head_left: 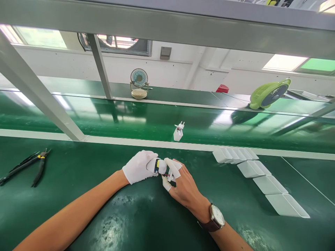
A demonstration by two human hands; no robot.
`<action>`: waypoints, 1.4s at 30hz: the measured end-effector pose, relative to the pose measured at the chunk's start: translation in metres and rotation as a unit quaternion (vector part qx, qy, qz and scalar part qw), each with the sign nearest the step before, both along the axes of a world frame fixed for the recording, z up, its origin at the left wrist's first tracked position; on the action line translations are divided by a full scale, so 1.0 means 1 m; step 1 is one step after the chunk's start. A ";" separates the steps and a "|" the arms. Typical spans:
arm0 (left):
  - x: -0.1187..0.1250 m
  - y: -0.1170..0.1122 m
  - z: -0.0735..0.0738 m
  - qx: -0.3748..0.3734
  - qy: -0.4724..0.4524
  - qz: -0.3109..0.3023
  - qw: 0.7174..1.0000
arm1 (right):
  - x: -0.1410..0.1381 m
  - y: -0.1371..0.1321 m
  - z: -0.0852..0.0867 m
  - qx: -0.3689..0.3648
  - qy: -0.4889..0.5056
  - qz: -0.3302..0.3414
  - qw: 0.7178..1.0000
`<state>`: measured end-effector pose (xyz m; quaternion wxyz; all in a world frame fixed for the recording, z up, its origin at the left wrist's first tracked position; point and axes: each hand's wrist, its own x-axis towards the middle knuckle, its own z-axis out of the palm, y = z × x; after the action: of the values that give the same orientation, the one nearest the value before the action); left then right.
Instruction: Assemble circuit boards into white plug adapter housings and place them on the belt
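A white part (160, 166), perhaps a charger, is gripped by the gloved left hand (137, 168) and pinched by the right hand (184, 188), near the far edge of the bench (104, 209).

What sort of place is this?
Likely a factory assembly line: a long green conveyor belt, a row of white casings, and the left hand and right hand holding a small white part.

The head camera is looking forward and down across the green bench (78, 164) from its near edge (close above the left hand (137, 170) and right hand (184, 188)), facing the conveyor belt (157, 120) beyond.
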<state>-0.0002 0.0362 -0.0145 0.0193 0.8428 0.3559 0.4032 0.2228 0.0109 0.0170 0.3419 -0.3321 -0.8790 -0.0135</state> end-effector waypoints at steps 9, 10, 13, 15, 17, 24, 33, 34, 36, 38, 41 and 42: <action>0.004 0.002 0.000 -0.045 -0.011 -0.032 0.998 | 0.000 -0.001 -0.006 -0.027 -0.001 0.009 1.000; 0.006 0.002 0.000 -0.050 -0.010 -0.042 0.998 | -0.001 -0.001 -0.006 -0.035 -0.004 0.011 0.999; 0.010 -0.001 -0.001 -0.042 -0.011 -0.052 0.998 | -0.002 -0.004 -0.005 -0.076 -0.001 0.007 0.997; 0.011 -0.004 -0.003 -0.016 -0.006 -0.026 1.000 | -0.001 -0.006 -0.004 -0.123 0.026 -0.007 0.992; 0.010 -0.007 -0.006 -0.008 -0.004 0.009 1.000 | 0.001 -0.007 -0.004 -0.186 0.068 -0.012 0.980; 0.004 -0.009 0.009 -0.305 -0.033 -0.028 0.951 | 0.008 -0.002 -0.006 -0.279 0.189 0.044 0.941; -0.005 -0.007 0.025 -0.471 -0.175 -0.042 0.864 | -0.001 0.002 -0.015 -0.121 0.072 0.062 0.988; -0.006 -0.006 0.025 -0.476 -0.167 -0.041 0.863 | -0.001 0.002 -0.016 -0.114 0.057 0.066 0.990; -0.008 -0.004 0.027 -0.488 -0.162 -0.041 0.857 | 0.000 0.003 -0.017 -0.102 0.039 0.073 0.991; -0.008 -0.003 0.027 -0.499 -0.167 -0.044 0.850 | 0.000 0.004 -0.018 -0.098 0.025 0.074 0.992; -0.008 -0.002 0.027 -0.512 -0.179 -0.047 0.839 | 0.000 0.006 -0.020 -0.096 0.003 0.070 0.993; -0.007 -0.003 0.026 -0.518 -0.187 -0.044 0.834 | -0.001 0.006 -0.021 -0.093 -0.002 0.072 0.993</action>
<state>-0.0076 0.0336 0.0114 0.5370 0.6329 0.4646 0.3086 0.2217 0.0173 -0.0038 0.3080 -0.2986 -0.8986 0.0923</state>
